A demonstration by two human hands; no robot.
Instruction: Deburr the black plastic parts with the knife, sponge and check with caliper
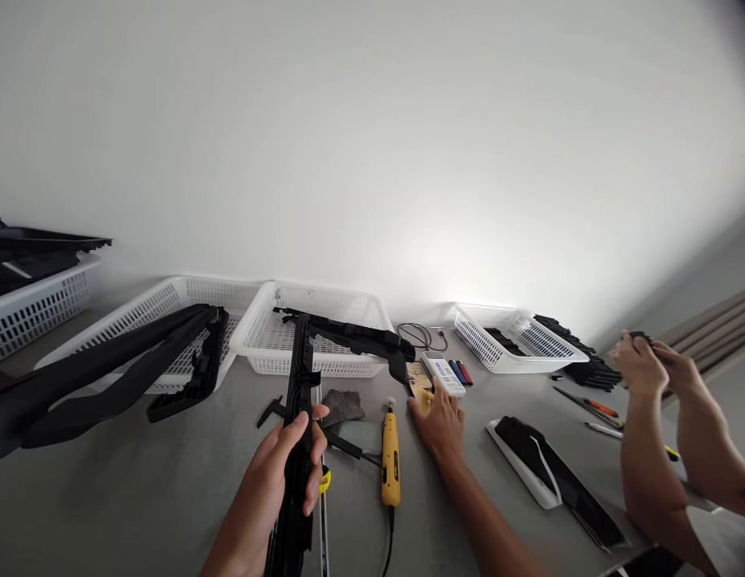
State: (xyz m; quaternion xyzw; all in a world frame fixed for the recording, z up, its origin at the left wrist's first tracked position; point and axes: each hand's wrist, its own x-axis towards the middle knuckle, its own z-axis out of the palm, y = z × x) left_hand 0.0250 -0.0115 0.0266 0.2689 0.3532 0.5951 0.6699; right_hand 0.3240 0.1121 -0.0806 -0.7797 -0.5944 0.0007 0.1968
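Observation:
My left hand (282, 473) is closed around a long, narrow black plastic trim strip (297, 385), tilted upright above the table. Out to the right, my right hand (443, 429) rests low at the tabletop, thumb and forefinger on either side of a small yellowish piece (423, 401) whose kind I cannot make out. Just beyond its fingers lie a brown printed packet (416, 375) and a white box with blue print (443, 373). Between my hands lies a yellow corded rotary tool (391, 461). A dark caliper-like tool (342, 442) is partly hidden behind the strip.
White baskets (316, 367) (520, 365) stand along the wall, some with black parts. Black curved trims (120, 344) jut over the table at left. A black-and-white part (549, 473) lies at right. Another person's hands (642, 361) hold a small dark piece there.

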